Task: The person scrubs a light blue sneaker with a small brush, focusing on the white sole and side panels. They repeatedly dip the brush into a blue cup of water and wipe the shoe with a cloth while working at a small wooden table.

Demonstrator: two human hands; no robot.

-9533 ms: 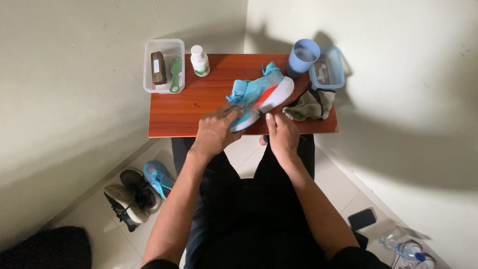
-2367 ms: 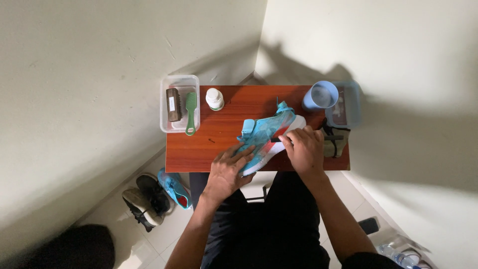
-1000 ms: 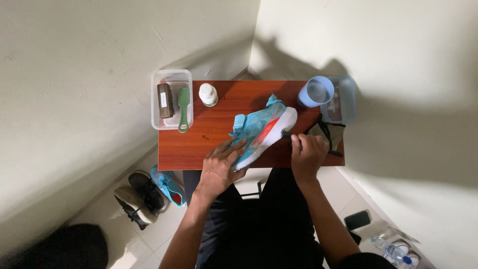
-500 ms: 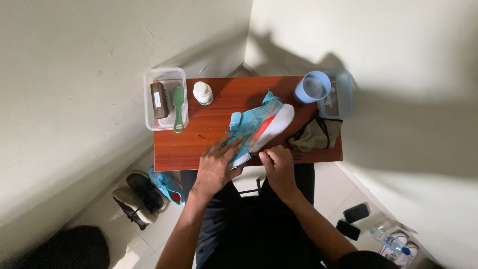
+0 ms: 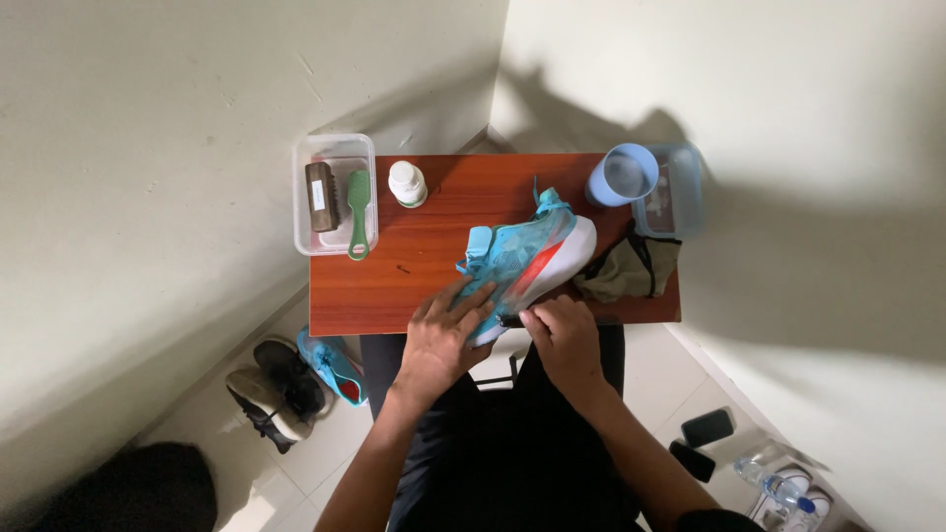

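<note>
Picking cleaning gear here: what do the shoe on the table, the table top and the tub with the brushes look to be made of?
Shoe: seemingly thin teal mesh or synthetic fabric over a white foam-like sole, matte. Table: reddish wood or wood-look laminate, grain lines, slight sheen. Tub: clear plastic, see-through walls.

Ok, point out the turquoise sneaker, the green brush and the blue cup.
turquoise sneaker (image 5: pixel 527 254), head view, side of upper.
green brush (image 5: pixel 359 209), head view, middle of handle.
blue cup (image 5: pixel 623 177), head view, inside near rim.
</note>
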